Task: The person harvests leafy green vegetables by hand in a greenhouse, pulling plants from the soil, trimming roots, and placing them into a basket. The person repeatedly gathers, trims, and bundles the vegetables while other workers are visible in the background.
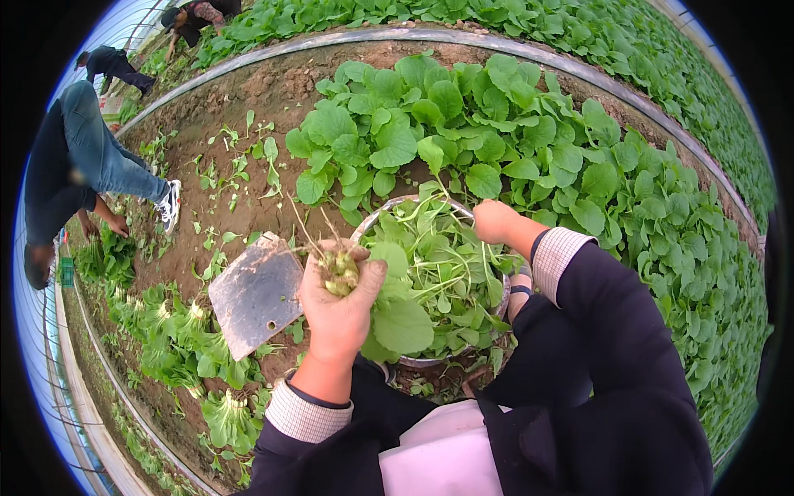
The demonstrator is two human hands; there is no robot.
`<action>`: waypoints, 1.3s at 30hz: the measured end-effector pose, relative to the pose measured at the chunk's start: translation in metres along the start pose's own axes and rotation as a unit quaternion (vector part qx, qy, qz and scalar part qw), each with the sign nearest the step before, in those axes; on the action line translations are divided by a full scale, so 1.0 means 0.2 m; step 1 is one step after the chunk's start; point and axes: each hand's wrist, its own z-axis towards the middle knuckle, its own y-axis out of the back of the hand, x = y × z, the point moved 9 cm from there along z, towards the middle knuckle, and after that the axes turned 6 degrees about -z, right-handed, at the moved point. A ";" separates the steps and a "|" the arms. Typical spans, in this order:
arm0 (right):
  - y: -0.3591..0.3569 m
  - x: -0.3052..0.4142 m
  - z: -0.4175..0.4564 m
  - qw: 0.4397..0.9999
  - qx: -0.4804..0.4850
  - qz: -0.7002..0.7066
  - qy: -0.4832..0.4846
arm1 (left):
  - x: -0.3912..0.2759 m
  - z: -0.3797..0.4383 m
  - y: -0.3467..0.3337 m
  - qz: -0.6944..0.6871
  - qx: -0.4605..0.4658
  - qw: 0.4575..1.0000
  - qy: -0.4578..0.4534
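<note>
My left hand is closed around a small bunch of leafy greens. Its roots and pale stem bases stick out above the fist, and its broad leaves hang to the right over a round tub. Loose leaves and thin stems fill the tub. At the tub's upper right rim, my right hand is curled with its back towards me. Its fingertips are hidden, so I cannot tell whether it grips a stem. Left of my left hand is a flat grey board, soiled, with a small hole near one corner.
Growing greens stand ahead and right. Tied bunches lie at the left on soil strewn with leaves. A person bends over greens at far left; two others work farther back. A pale strip borders the bed.
</note>
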 end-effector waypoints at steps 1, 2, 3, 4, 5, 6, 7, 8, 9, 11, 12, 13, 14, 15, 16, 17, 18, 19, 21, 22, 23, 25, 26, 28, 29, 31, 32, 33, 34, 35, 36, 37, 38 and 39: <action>-0.13 -0.08 0.10 0.999 0.037 -0.021 -0.024 | 0.00 -0.01 0.00 -0.018 -0.009 1.000 0.014; -0.19 -0.14 0.15 0.998 0.026 -0.001 -0.052 | 0.00 -0.02 -0.04 0.007 0.013 0.999 0.032; -0.23 -0.17 0.20 0.997 0.017 0.018 -0.074 | 0.00 -0.03 -0.06 0.036 0.031 0.998 0.051; -0.26 -0.15 0.25 0.997 0.021 0.035 -0.060 | 0.01 -0.02 -0.07 0.083 0.054 0.995 0.012; -0.27 -0.16 0.32 0.998 0.010 0.026 -0.050 | -0.01 -0.03 -0.10 0.131 0.081 0.988 -0.009; -0.28 -0.15 0.38 0.999 -0.001 0.020 -0.041 | 0.01 -0.02 -0.10 0.138 0.092 0.986 -0.017; -0.28 -0.16 0.45 0.999 -0.013 0.015 -0.032 | 0.02 -0.01 -0.10 0.146 0.103 0.984 -0.025; -0.28 -0.19 0.49 0.999 -0.038 -0.020 -0.029 | 0.05 0.01 -0.08 0.130 0.088 0.988 0.015; -0.37 -0.30 0.57 0.994 0.040 -0.057 -0.088 | 0.07 0.04 -0.08 0.135 0.085 0.987 0.021; -0.38 -0.52 0.65 0.965 -0.103 -0.127 -0.203 | 0.11 0.08 -0.05 0.145 0.073 0.986 0.029; -0.45 -0.57 0.70 0.965 -0.110 -0.141 -0.191 | 0.14 0.10 -0.03 0.137 0.068 0.988 0.038; -0.51 -0.63 0.73 0.964 -0.116 -0.155 -0.181 | 0.17 0.11 -0.02 0.139 0.066 0.987 0.054; -0.65 -0.82 0.80 0.958 -0.013 -0.161 -0.238 | 0.20 0.14 -0.04 0.137 0.075 0.985 0.069; -0.67 -0.77 0.84 0.964 -0.024 -0.152 -0.218 | 0.22 0.14 -0.01 0.144 0.065 0.984 0.084; -0.65 -0.75 0.84 0.968 -0.035 -0.144 -0.202 | 0.25 0.14 -0.01 0.144 0.060 0.982 0.105; -0.63 -0.72 0.85 0.972 -0.047 -0.134 -0.186 | 0.26 0.15 -0.01 0.152 0.061 0.981 0.107; -0.64 -0.76 0.84 0.971 -0.058 -0.124 -0.194 | 0.27 0.17 -0.03 0.153 0.073 0.980 0.107; -0.69 -0.83 0.86 0.974 -0.077 -0.092 -0.194 | 0.28 0.18 -0.05 0.151 0.085 0.979 0.107; -0.73 -0.87 0.88 0.975 -0.117 -0.028 -0.186 | 0.31 0.19 -0.07 0.152 0.099 0.976 0.124; -0.74 -0.84 0.88 0.978 -0.100 -0.052 -0.178 | 0.32 0.19 -0.07 0.153 0.103 0.974 0.132; -0.76 -0.81 0.88 0.979 -0.082 -0.076 -0.170 | 0.33 0.19 -0.07 0.160 0.104 0.972 0.136; -0.70 -0.77 0.86 0.982 -0.047 -0.072 -0.166 | 0.33 0.19 -0.08 0.172 0.106 0.970 0.138; -0.68 -0.76 0.84 0.984 -0.026 -0.042 -0.171 | 0.33 0.18 -0.09 0.167 0.102 0.971 0.140; -0.71 -0.74 0.81 0.985 0.005 -0.047 -0.169 | 0.31 0.18 -0.10 0.159 0.099 0.971 0.146; -0.72 -0.71 0.78 0.984 0.014 -0.084 -0.159 | 0.31 0.18 -0.11 0.163 0.103 0.970 0.147; -0.72 -0.60 0.69 0.957 0.051 -0.270 -0.093 | 0.31 0.17 -0.11 0.166 0.106 0.969 0.150; -0.66 -0.56 0.61 0.937 0.035 -0.340 -0.076 | 0.32 0.17 -0.10 0.170 0.106 0.967 0.156; -0.60 -0.55 0.56 0.911 0.019 -0.408 -0.064 | 0.31 0.16 -0.12 0.174 0.110 0.965 0.160; -0.67 -0.65 0.56 0.913 0.028 -0.394 -0.102 | 0.31 0.16 -0.13 0.180 0.120 0.962 0.165; -0.73 -0.77 0.57 0.914 0.037 -0.379 -0.140 | 0.31 0.16 -0.16 0.168 0.125 0.964 0.165; -0.74 -0.84 0.56 0.912 0.080 -0.357 -0.184 | 0.31 0.15 -0.16 0.162 0.123 0.964 0.168; -0.73 -0.92 0.56 0.926 0.078 -0.289 -0.229 | 0.32 0.15 -0.17 0.154 0.125 0.965 0.170; -0.74 -0.97 0.56 0.944 0.084 -0.217 -0.234 | 0.32 0.15 -0.17 0.162 0.127 0.964 0.170; -0.75 -1.00 0.56 0.956 0.089 -0.144 -0.238 | 0.33 0.15 -0.16 0.170 0.129 0.962 0.170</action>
